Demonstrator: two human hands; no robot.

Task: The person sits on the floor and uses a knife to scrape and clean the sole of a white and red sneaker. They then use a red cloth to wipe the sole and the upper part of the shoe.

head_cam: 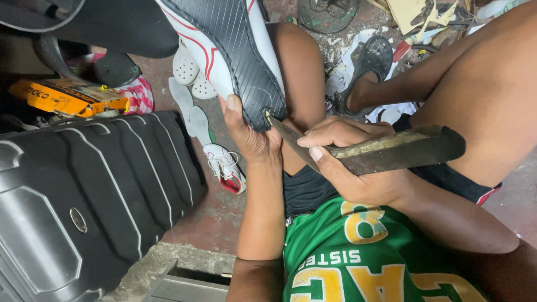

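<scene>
The person is sitting low over the floor (pixel 224 218) and is working at the edge of a shoe's sole. The left hand (pixel 249 131) is cupping the heel end of a white shoe with red trim (pixel 226 47), thumb pressed on its side, holding it sole-up over the knees so the dark ribbed sole (pixel 238 39) is facing the camera. The right hand (pixel 349 162) is closed around a long, worn blade tool (pixel 386 151), fingers wrapped over its flat, and its tip is touching the sole's rim just where sole meets upper. The step in hand looks like prying or trimming at that seam. The next move seems to call for a firm left-hand hold and a shallow, controlled push of the tip along the edge, directed away from the left thumb. A dark suitcase (pixel 84 201) is lying to the left, and a small white sneaker (pixel 225 168) is sitting on the floor beside it.
</scene>
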